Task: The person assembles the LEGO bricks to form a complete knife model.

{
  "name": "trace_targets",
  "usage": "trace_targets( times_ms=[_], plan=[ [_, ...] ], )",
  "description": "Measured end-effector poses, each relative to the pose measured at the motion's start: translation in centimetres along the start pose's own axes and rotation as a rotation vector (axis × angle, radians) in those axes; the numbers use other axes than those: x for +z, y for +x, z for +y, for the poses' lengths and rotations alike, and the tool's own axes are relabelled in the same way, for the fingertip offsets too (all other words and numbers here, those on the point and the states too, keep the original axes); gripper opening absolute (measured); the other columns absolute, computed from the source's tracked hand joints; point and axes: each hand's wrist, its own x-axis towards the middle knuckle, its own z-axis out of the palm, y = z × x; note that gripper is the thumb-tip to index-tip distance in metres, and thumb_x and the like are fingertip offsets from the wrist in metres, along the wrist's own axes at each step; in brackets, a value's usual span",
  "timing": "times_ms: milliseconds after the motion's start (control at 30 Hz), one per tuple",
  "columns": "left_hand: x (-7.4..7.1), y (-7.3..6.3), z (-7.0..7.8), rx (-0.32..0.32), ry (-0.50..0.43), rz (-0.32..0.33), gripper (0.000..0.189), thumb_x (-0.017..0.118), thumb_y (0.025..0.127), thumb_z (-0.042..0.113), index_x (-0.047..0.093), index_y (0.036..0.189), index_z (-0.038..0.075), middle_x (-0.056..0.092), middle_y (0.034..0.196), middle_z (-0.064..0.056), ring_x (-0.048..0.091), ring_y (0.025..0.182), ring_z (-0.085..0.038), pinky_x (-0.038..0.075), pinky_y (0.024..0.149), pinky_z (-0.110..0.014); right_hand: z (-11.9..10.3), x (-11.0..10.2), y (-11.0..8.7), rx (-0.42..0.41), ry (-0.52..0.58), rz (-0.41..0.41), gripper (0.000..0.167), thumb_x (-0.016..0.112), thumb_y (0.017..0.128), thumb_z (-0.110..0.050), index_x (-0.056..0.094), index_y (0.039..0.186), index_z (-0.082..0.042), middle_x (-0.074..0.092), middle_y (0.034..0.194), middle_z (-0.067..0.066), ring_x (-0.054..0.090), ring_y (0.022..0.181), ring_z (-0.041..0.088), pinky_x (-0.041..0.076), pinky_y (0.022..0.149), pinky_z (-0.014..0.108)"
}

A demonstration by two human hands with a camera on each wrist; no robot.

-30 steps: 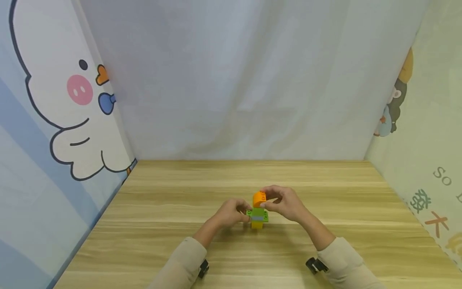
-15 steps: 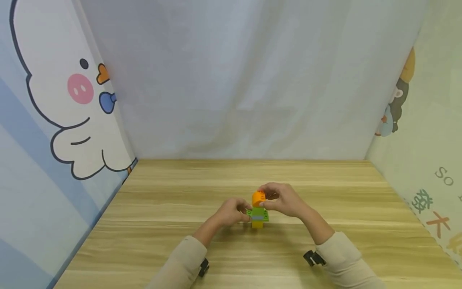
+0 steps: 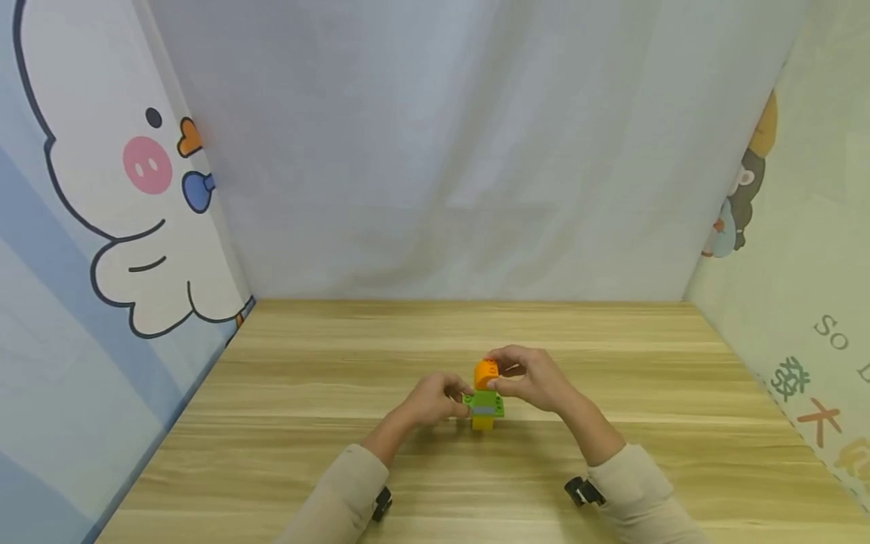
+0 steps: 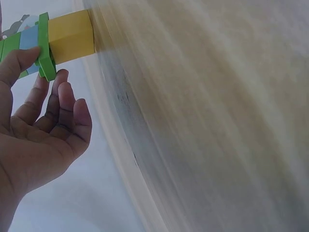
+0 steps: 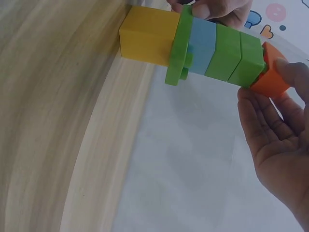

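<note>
A small tower of toy building blocks stands upright on the table. Its base is a yellow block (image 5: 147,36), topped by a wide green plate (image 3: 499,406), a blue block (image 5: 202,43) and green blocks (image 5: 234,55). My left hand (image 3: 433,399) pinches the green plate's left end between thumb and finger; the other fingers curl loosely below, as the left wrist view shows. At the top, my right hand (image 3: 533,375) grips an orange brick (image 3: 485,374) with a rounded side. In the right wrist view the orange brick sits slightly tilted against the top green block, with green studs showing between them.
The wood-grain table (image 3: 306,378) runs back to a pale curtain (image 3: 435,151). Printed cartoon panels flank it, a white figure (image 3: 81,174) on the left and lettering on the right. Black wrist devices (image 3: 584,491) hang by both beige sleeves (image 3: 642,491).
The right forearm has swung slightly inward, while its fingers stay on the orange brick. My left hand keeps its hold on the green plate, and the tower stands where it was.
</note>
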Motion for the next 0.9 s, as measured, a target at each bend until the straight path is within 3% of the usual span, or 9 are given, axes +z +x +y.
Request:
trace_targets(
  times_ms=[333,633,900],
  plan=[
    [0.02,0.3,-0.15,-0.009,0.008,-0.005,0.026,0.075,0.072,0.004,0.067,0.098,0.001,0.061,0.084,-0.002,0.055,0.078,-0.018,0.048,0.062,-0.029,0.09,0.04,-0.35,-0.055,-0.052,0.016,0.034,0.071,0.082,-0.007,0.06,0.113,0.004,0.063,0.103,0.012,0.062,0.088,0.023,0.052,0.077,0.035],
    [0.11,0.21,-0.35,-0.005,0.019,-0.008,0.025,0.075,0.073,0.003,0.067,0.096,0.002,0.061,0.083,-0.002,0.054,0.076,-0.017,0.047,0.061,-0.028,-0.35,-0.39,0.04,-0.001,-0.115,-0.068,0.029,0.07,0.083,-0.01,0.062,0.11,-0.002,0.064,0.098,0.003,0.06,0.086,0.017,0.049,0.082,0.043],
    [0.06,0.32,-0.38,0.021,0.03,-0.002,0.025,0.074,0.073,0.003,0.067,0.097,0.001,0.061,0.083,-0.002,0.055,0.075,-0.017,0.048,0.059,-0.028,-0.78,0.15,-0.04,-0.013,-0.221,-0.029,0.031,0.071,0.082,-0.008,0.061,0.11,-0.001,0.063,0.101,0.004,0.059,0.087,0.018,0.05,0.081,0.037]
  ],
)
